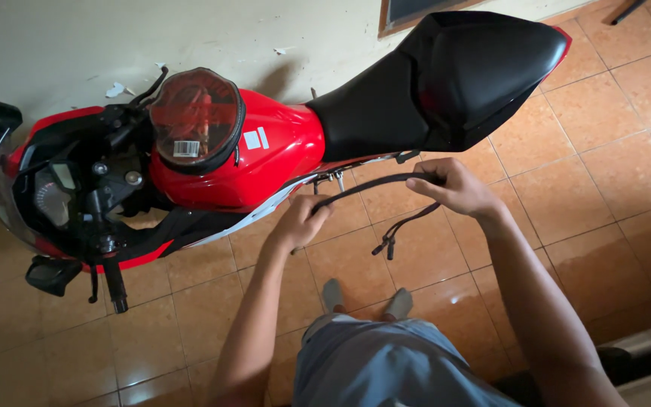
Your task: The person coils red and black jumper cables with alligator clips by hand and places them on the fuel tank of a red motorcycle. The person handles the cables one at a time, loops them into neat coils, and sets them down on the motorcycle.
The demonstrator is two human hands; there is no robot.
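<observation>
Right below you, parked against the pale wall on the orange tiled floor, sits the red motorcycle, nose pointing to your left. Its black seat is the biggest dark shape, then the red tank with a round tinted tank bag sitting on top, then the windscreen and dash up front.

Between your hands, just beside the bike's near flank, you've got a black strap stretched out in a shallow arc. It looks light and floppy, probably webbing or cord, so it'll sag and twist wherever you aren't holding it. Grabbing it close to the ends like you're doing seems the sane way to keep it under control. A thinner tail with small end bits hangs loose under your right hand.

Your left hand is curled closed around the lower end, arm reaching forward and up. Your right hand is bent at the wrist, fingers pinched on the upper end near the seat's lower edge.
</observation>
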